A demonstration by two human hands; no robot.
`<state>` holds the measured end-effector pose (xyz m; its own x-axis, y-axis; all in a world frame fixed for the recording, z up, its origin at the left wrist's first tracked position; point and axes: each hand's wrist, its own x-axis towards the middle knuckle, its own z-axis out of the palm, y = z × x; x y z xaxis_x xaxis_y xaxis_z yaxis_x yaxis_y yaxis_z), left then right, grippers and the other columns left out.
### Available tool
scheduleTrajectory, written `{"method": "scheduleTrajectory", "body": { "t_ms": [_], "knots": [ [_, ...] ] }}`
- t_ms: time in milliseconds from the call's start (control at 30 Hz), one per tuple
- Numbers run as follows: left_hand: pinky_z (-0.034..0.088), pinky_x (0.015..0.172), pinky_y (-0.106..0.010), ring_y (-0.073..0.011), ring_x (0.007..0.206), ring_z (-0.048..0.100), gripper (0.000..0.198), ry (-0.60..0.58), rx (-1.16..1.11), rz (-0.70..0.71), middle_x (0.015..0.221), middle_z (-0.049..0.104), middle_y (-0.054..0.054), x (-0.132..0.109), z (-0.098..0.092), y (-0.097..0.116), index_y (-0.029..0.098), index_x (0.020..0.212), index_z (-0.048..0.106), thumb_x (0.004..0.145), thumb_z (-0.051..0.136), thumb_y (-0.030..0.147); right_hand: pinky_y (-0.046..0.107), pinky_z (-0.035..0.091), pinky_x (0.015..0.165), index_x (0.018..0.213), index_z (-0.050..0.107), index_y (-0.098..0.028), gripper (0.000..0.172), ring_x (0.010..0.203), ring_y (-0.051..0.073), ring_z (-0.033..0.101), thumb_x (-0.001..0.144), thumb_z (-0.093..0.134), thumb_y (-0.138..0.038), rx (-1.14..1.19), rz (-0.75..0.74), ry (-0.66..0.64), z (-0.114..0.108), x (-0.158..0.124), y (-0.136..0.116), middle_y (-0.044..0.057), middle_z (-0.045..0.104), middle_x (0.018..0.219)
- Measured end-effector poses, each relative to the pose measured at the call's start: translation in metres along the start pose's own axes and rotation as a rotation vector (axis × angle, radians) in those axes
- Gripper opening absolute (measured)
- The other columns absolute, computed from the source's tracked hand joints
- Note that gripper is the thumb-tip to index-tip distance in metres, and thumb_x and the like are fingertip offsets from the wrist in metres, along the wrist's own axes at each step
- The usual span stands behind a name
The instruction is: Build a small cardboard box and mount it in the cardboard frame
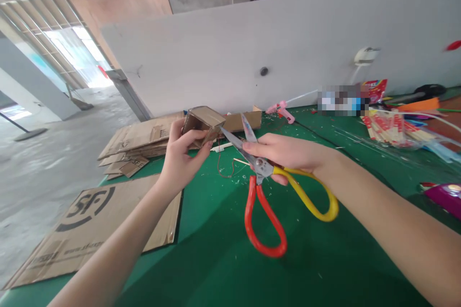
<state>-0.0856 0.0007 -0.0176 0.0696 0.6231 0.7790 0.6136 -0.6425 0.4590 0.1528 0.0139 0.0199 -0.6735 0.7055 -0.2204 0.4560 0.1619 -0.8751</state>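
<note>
My left hand (pixel 185 153) grips a small folded cardboard box (pixel 205 117), its hollow side facing left and down. In my right hand (pixel 279 151) is a pair of scissors (pixel 264 170), held around the pivot and blades, not by the handle loops. One loop is red and the other yellow, and the blades stand apart. A blade tip points at the box's right edge; whether it touches I cannot tell. Below the box, a thin wire and a small white piece (pixel 221 147) lie on the green tabletop (pixel 216 249).
Stacked cardboard (pixel 144 134) lies at the back left, and a large printed cardboard sheet (pixel 118 220) at the front left. A pink glue gun (pixel 283 111) rests near the grey partition (pixel 234 53). Wrapped sticks (pixel 389 127) and a purple object (pixel 444 196) are at right.
</note>
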Motion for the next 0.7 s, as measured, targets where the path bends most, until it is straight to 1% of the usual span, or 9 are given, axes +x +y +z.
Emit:
{"method": "scheduleTrajectory", "body": {
  "t_ms": [100,200,300,367,433,533,600,700],
  "knots": [
    [0.053,0.087,-0.037,-0.0226,0.106,0.054,0.014,-0.062,0.060,-0.011,0.112,0.050,-0.009,0.000,0.000,0.001,0.021,0.092,0.069,0.078,0.064,0.022,0.025,0.036,0.043,0.072,0.053,-0.017,0.053,0.036,0.011,0.048,0.093,0.031,-0.060,-0.337,0.074,0.225,0.003,-0.007,-0.008,0.001,0.054,0.046],
    [0.050,0.095,-0.041,-0.0242,0.111,0.054,0.015,-0.085,0.153,0.011,0.115,0.052,-0.009,0.001,-0.002,0.012,0.021,0.092,0.071,0.080,0.063,0.023,0.028,0.031,0.044,0.071,0.057,-0.016,0.051,0.042,0.016,0.053,0.097,0.028,-0.049,-0.732,0.094,0.414,0.012,-0.015,-0.015,0.007,0.060,0.055],
    [0.048,0.100,-0.042,-0.0257,0.116,0.055,0.017,-0.101,0.276,0.034,0.123,0.053,-0.009,0.002,-0.004,0.027,0.022,0.093,0.072,0.081,0.061,0.023,0.029,0.026,0.045,0.075,0.060,-0.016,0.040,0.049,0.020,0.059,0.097,0.034,-0.036,-1.117,0.030,0.608,0.023,-0.020,-0.017,0.009,0.063,0.063],
    [0.051,0.096,-0.041,-0.0254,0.111,0.058,0.019,-0.116,0.342,-0.014,0.126,0.053,-0.007,0.003,-0.005,0.036,0.023,0.095,0.073,0.080,0.061,0.026,0.029,0.025,0.046,0.080,0.061,-0.015,0.035,0.053,0.022,0.062,0.098,0.035,-0.030,-1.251,-0.030,0.702,0.028,-0.021,-0.015,0.009,0.064,0.066],
    [0.055,0.089,-0.039,-0.0227,0.100,0.063,0.021,-0.111,0.374,-0.095,0.124,0.056,-0.006,0.004,-0.006,0.041,0.024,0.097,0.073,0.080,0.061,0.029,0.028,0.024,0.046,0.084,0.061,-0.015,0.034,0.054,0.022,0.063,0.099,0.033,-0.028,-1.287,-0.071,0.751,0.031,-0.019,-0.013,0.010,0.065,0.068],
    [0.056,0.084,-0.037,-0.0200,0.091,0.065,0.022,-0.072,0.365,-0.159,0.117,0.060,-0.005,0.005,-0.007,0.042,0.024,0.098,0.073,0.081,0.061,0.030,0.028,0.026,0.047,0.084,0.061,-0.016,0.037,0.053,0.022,0.062,0.099,0.033,-0.034,-1.227,-0.050,0.733,0.028,-0.013,-0.012,0.009,0.064,0.066],
    [0.055,0.087,-0.037,-0.0211,0.095,0.064,0.021,-0.060,0.362,-0.141,0.115,0.061,-0.005,0.006,-0.008,0.040,0.023,0.098,0.072,0.081,0.061,0.028,0.029,0.028,0.047,0.081,0.060,-0.016,0.040,0.053,0.021,0.061,0.098,0.032,-0.039,-1.127,-0.006,0.668,0.023,-0.010,-0.014,0.009,0.063,0.064],
    [0.051,0.095,-0.039,-0.0235,0.105,0.062,0.020,-0.060,0.368,-0.061,0.122,0.059,-0.007,0.008,-0.009,0.037,0.022,0.098,0.071,0.081,0.062,0.026,0.029,0.031,0.047,0.075,0.057,-0.017,0.046,0.048,0.017,0.057,0.097,0.028,-0.046,-0.835,0.036,0.492,0.014,-0.009,-0.015,0.007,0.062,0.062]
  ]
}}
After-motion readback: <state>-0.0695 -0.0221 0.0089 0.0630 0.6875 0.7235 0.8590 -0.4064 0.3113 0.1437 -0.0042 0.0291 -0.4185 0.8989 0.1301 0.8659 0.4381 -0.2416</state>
